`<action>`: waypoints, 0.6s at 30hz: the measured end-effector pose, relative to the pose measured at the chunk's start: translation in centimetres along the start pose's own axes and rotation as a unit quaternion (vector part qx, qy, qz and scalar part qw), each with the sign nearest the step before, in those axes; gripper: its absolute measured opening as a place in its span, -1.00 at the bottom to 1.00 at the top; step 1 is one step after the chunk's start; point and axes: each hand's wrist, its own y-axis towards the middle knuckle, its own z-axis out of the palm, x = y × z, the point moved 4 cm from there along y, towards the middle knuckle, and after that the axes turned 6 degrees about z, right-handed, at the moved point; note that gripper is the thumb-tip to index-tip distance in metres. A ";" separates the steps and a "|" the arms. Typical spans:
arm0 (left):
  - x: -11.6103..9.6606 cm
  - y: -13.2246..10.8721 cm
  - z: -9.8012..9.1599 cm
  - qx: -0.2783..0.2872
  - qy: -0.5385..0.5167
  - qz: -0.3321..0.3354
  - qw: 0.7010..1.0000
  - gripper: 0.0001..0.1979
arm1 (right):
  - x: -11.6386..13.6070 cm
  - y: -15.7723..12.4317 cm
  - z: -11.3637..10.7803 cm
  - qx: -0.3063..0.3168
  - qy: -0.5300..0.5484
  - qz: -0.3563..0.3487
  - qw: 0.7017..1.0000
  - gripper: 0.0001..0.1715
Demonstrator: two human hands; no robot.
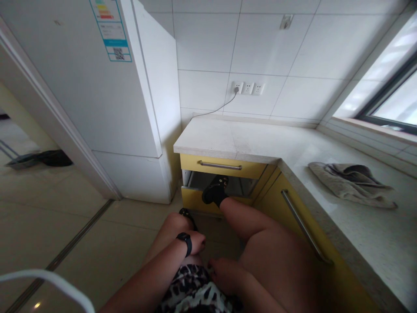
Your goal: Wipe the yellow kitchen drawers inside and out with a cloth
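My left hand (196,242), with a black watch (185,240) on the wrist, rests on my left knee with its fingers curled in and nothing in them. Over the leopard-print fabric (192,289) on my lap lies my right hand (225,274), fingers stretched out flat, holding nothing. My right leg is lifted, and its foot in a black shoe (215,191) presses on the front of a pulled-out yellow lower drawer (195,199). Above that drawer is a closed yellow drawer with a metal handle (220,165).
A pale stone countertop (260,139) runs along the right with a crumpled grey cloth (352,182) on it. A white fridge (97,87) stands at the left. Wall sockets (247,88) hold a plugged cable. A yellow cabinet door has a long handle (302,226). A window (391,100) is at the right.
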 end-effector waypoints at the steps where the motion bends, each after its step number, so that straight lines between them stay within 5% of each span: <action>1: 0.0 -0.1 -0.1 0.000 -0.003 -0.001 1.000 -0.67 | -0.1 0.2 0.1 0.002 -0.002 0.000 1.000 -0.52; 18: -0.5 -0.4 -0.2 0.013 -0.025 -0.012 1.000 -0.67 | -1.3 1.8 1.3 0.006 0.017 0.003 1.000 -0.44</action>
